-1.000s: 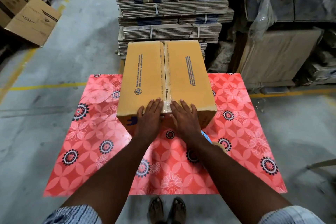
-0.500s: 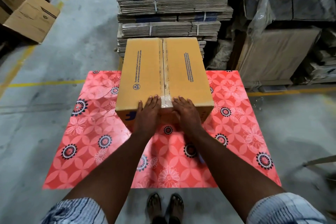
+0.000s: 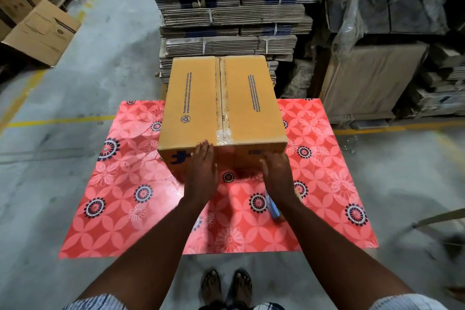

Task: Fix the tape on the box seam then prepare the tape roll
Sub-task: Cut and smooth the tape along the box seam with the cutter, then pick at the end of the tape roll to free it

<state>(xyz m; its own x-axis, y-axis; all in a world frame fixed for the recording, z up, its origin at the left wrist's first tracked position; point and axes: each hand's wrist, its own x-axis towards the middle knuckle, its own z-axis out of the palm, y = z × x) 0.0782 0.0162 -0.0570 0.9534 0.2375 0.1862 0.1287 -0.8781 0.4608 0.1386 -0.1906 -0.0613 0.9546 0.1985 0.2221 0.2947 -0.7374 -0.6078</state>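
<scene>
A closed brown cardboard box [image 3: 193,98] stands on a red flowered table [image 3: 120,204]. Clear tape [image 3: 222,118] runs along its top centre seam and looks wrinkled near the front edge. My left hand [image 3: 202,171] lies flat against the box's front face, fingertips at the top edge, just left of the seam. My right hand [image 3: 278,173] is off the box, blurred, hovering over the table before the box's front right, fingers loosely spread and empty. A blue-edged tape roll [image 3: 273,206] lies on the table, mostly hidden under my right wrist.
Tall stacks of bundled flat cardboard [image 3: 231,15] rise right behind the table. Plastic-covered cartons [image 3: 377,78] stand at the right, open brown boxes [image 3: 37,30] at the far left. Concrete floor with yellow lines surrounds the table. My sandalled feet [image 3: 226,287] are at its near edge.
Both hands slid off the taped seam on top of the box. The left dropped onto the front face; the right pulled back and right over the table.
</scene>
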